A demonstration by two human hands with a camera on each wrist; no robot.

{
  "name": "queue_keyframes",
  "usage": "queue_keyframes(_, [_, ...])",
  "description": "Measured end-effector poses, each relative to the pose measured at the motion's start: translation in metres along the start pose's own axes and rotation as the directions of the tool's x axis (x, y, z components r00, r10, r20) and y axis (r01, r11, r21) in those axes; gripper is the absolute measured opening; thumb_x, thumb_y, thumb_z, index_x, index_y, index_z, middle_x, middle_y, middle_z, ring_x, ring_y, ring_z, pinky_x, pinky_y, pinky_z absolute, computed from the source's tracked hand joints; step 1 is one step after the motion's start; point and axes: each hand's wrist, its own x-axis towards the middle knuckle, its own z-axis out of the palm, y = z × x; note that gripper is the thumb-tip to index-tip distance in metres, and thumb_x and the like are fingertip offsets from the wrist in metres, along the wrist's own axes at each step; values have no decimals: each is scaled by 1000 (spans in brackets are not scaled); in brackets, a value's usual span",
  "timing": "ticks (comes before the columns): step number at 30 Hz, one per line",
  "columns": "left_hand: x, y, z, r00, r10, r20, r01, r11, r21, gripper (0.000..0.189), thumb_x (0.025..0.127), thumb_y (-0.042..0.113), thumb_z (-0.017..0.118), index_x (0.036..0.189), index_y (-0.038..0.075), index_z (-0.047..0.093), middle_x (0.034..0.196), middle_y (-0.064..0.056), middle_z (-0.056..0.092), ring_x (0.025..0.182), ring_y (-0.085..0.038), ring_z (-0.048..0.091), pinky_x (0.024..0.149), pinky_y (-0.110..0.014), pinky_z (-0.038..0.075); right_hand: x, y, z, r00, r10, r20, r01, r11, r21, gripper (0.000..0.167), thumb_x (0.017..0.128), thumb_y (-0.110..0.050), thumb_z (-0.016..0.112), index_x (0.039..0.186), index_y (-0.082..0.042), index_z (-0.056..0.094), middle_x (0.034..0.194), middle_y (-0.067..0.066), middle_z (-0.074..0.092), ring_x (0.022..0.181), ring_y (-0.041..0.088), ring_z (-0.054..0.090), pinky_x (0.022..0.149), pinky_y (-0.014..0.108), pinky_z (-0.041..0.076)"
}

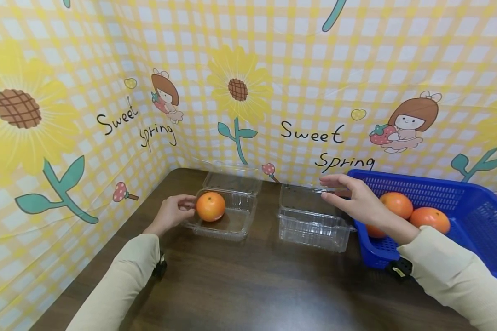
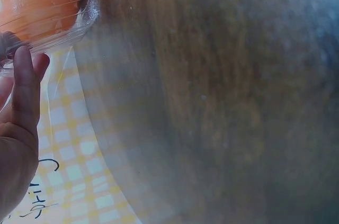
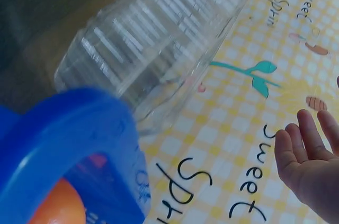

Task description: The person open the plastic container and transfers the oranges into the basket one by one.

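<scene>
A clear plastic clamshell container (image 1: 242,220) stands on the left of the table, lid (image 1: 232,182) folded back, with one orange (image 1: 210,207) inside at its left. My left hand (image 1: 175,212) is at that container's left rim beside the orange; in the left wrist view its fingers (image 2: 24,83) pinch the plastic edge. A second clear plastic container (image 1: 314,230) stands to the right of the first. Above its right back part hovers my right hand (image 1: 358,197), holding nothing, fingers (image 3: 310,134) extended and spread.
A blue basket (image 1: 459,184) at the right holds several oranges (image 1: 430,219), partly hidden behind my right forearm. Its left edge stands close to the second container. A yellow checked cloth (image 1: 298,82) rises behind and to the left of the brown table (image 1: 240,285).
</scene>
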Motion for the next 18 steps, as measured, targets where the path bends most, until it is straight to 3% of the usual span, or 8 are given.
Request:
queue_keyframes(10, [0,1,-1,1000,-8,-7,8,1000,15,38,77,3,63,114,-4,56,96,-17,64,79,-25,63,61,-29,51,4,-11,14,998,5,57,-11,994,110,35,87,-13,56,119,2,50,112,16,57,103,25,53,85,39,44])
queue_keyframes(18, [2,2,0,1000,10,2,-10,1000,18,38,77,3,63,113,-5,56,95,-18,64,78,-25,63,61,-29,51,12,-12,27,992,-80,96,74,996,58,37,83,-11,62,116,2,52,110,14,59,104,26,52,85,41,44])
